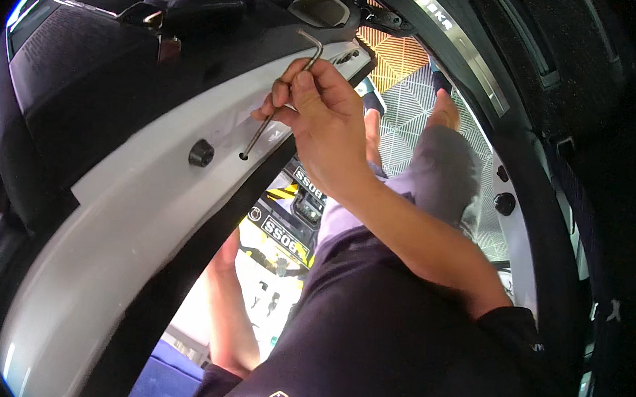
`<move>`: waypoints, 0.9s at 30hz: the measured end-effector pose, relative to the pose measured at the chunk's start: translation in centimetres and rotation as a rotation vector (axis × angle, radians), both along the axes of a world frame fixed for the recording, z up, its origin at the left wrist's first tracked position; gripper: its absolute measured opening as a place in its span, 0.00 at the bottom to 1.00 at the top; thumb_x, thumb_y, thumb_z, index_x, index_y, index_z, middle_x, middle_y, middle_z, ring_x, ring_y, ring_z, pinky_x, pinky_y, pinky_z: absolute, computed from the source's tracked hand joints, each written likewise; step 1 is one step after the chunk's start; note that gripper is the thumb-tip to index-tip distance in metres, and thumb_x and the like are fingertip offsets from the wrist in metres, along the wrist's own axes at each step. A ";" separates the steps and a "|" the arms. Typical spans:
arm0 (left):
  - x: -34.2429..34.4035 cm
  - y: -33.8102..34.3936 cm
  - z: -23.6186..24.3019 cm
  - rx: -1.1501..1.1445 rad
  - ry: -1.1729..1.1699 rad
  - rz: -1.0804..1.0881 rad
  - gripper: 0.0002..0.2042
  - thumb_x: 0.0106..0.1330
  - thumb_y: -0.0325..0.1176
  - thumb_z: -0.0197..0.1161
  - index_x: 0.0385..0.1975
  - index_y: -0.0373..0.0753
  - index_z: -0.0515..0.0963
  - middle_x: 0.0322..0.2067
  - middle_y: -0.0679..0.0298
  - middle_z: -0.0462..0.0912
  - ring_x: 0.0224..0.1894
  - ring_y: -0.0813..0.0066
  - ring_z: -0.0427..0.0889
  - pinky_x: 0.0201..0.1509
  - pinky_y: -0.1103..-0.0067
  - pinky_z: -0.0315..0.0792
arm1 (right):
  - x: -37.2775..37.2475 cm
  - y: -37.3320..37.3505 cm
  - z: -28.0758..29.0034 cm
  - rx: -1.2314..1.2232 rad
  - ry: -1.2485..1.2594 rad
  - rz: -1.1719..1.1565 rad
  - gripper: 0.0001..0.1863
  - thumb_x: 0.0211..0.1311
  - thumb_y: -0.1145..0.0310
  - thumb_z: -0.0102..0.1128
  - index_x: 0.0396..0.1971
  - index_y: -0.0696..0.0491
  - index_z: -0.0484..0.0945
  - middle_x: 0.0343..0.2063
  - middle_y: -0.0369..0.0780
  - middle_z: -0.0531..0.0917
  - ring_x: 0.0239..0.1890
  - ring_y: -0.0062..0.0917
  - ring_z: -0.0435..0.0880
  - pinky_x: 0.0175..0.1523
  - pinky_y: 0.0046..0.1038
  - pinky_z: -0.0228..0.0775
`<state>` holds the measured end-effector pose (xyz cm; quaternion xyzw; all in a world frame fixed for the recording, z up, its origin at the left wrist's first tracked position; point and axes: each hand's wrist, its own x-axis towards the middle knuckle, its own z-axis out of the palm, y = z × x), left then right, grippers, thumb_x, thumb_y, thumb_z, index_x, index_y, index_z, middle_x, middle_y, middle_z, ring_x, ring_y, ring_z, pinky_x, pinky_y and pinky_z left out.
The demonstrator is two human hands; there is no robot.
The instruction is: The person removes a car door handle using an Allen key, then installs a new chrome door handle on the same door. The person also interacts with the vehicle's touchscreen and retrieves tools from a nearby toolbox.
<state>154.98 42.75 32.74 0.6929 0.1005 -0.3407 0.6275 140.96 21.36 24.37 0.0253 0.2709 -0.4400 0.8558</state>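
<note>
My right hand [318,115] grips an L-shaped metal rod [257,136], its bent end up and its long end at a small hole [244,156] in the white inner edge of a car door [145,183]. A black round rubber stop [201,153] sits left of the hole. My left forearm [232,312] comes up from below and passes behind the door's edge, which hides my left hand's fingers.
Black door trim [101,81] curves along the left. A dark door frame [532,81] with a metal sill strip arches on the right. Below are tiled flooring [403,85], my legs, black-and-yellow cases [285,233] and a blue object [166,378].
</note>
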 end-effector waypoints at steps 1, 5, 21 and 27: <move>0.8 -0.5 -0.3 0.037 -0.005 -0.048 0.31 0.79 0.51 0.56 0.74 0.36 0.68 0.76 0.53 0.67 0.78 0.53 0.63 0.84 0.51 0.52 | 0.7 0.2 0.2 0.003 -0.029 -0.059 0.11 0.85 0.64 0.51 0.46 0.56 0.75 0.33 0.37 0.79 0.35 0.25 0.81 0.47 0.31 0.80; 1.8 -2.0 -2.3 -0.079 0.098 -0.251 0.28 0.77 0.50 0.60 0.69 0.36 0.73 0.70 0.52 0.75 0.73 0.53 0.71 0.78 0.52 0.62 | 3.2 1.0 0.7 -0.007 -0.128 -0.257 0.09 0.86 0.62 0.48 0.47 0.51 0.73 0.29 0.34 0.72 0.28 0.19 0.66 0.35 0.24 0.64; 5.2 -2.5 -2.4 -0.294 0.384 -0.487 0.25 0.80 0.43 0.59 0.69 0.33 0.72 0.69 0.50 0.76 0.71 0.50 0.74 0.76 0.51 0.67 | 3.8 1.9 2.7 0.060 -0.004 -0.476 0.12 0.88 0.61 0.44 0.43 0.52 0.71 0.23 0.31 0.67 0.21 0.13 0.57 0.27 0.20 0.54; 3.9 -6.6 -2.8 -0.506 0.550 -0.579 0.25 0.82 0.46 0.54 0.69 0.35 0.72 0.70 0.54 0.75 0.74 0.56 0.71 0.81 0.56 0.59 | 3.2 1.7 2.6 0.078 -0.021 -0.513 0.11 0.88 0.63 0.44 0.42 0.50 0.72 0.23 0.29 0.66 0.21 0.13 0.57 0.27 0.20 0.53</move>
